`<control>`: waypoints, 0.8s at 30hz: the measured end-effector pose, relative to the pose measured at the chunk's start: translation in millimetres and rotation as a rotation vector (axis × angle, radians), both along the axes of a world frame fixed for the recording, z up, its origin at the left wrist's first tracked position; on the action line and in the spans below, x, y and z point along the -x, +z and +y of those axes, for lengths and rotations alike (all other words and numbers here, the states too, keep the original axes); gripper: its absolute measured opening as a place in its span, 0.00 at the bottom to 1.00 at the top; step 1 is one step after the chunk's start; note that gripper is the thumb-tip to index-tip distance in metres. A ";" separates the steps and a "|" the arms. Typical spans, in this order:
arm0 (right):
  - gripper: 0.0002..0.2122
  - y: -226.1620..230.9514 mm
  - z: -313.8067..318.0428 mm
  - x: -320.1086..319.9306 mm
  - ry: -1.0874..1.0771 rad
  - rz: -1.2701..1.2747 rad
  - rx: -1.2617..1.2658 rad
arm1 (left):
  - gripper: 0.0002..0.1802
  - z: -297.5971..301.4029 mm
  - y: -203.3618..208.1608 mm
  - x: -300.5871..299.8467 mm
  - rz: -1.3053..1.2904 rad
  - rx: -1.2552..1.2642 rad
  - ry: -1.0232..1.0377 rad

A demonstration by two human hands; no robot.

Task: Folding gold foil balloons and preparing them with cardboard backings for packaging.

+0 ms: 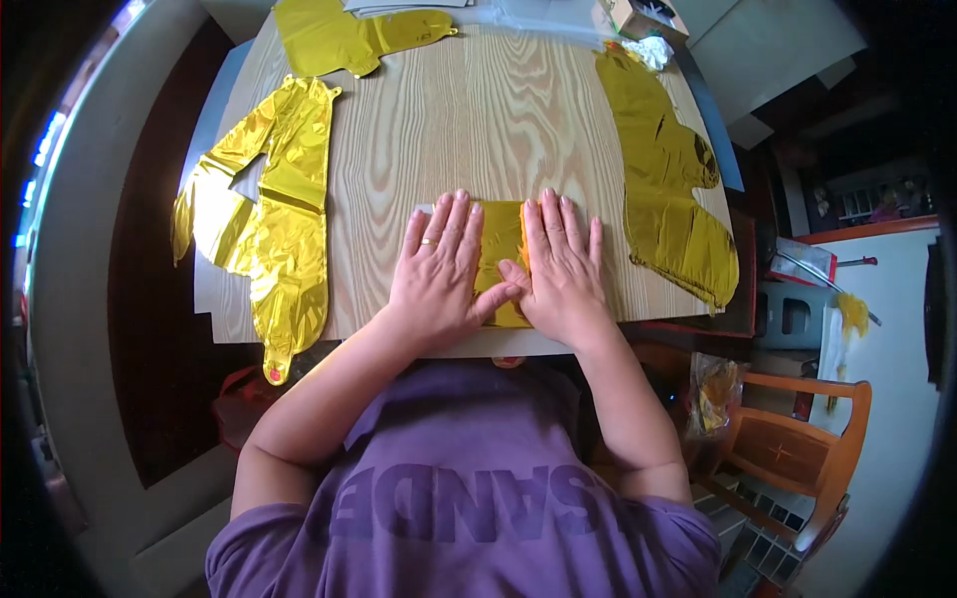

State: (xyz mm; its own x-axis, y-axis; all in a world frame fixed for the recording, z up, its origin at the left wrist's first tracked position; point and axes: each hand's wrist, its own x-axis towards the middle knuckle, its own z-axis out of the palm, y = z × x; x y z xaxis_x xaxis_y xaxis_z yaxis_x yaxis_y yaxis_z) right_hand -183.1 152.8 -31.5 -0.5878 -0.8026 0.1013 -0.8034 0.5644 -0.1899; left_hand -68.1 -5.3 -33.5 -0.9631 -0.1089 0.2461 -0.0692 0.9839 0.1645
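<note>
A folded piece of gold foil (pixel 501 261), rectangular in outline, lies on the wooden table near its front edge. My left hand (pixel 439 264) presses flat on its left side, fingers stretched out, with a ring on one finger. On its right side rests my right hand (pixel 563 261), also flat with fingers extended. The two thumbs meet over the middle of the foil. What lies beneath the palms is hidden. A flat, crinkled gold foil balloon (pixel 294 189) lies to the left, its tail hanging over the front edge. Another flat gold foil balloon (pixel 663 169) lies along the right side.
At the far left of the wood-grain table (pixel 419 130) is one more gold foil balloon (pixel 344 40). An open box (pixel 643 18) and crumpled white tissue (pixel 653 52) stand at the far right corner. A wooden chair (pixel 797 439) is on the right, beside a clear plastic bag (pixel 715 394).
</note>
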 end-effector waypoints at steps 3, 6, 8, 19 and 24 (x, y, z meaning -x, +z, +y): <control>0.38 1.5 -0.1 0.1 -0.014 -0.018 0.001 | 0.52 -1.4 -4.0 0.7 0.011 -0.010 -0.010; 0.35 2.8 3.0 4.3 -0.005 -0.042 0.107 | 0.51 -5.6 0.0 2.4 -0.032 -0.047 -0.022; 0.29 3.4 13.1 7.5 -0.015 -0.174 0.417 | 0.50 -9.3 3.1 2.5 -0.076 -0.104 -0.028; 0.12 -7.2 124.9 -58.6 -0.550 -1.428 0.754 | 0.38 -5.7 19.7 11.0 -0.070 -0.068 -0.017; 0.10 -9.8 103.5 -61.7 -0.512 -1.620 0.963 | 0.35 -6.8 28.3 15.2 -0.082 -0.027 -0.019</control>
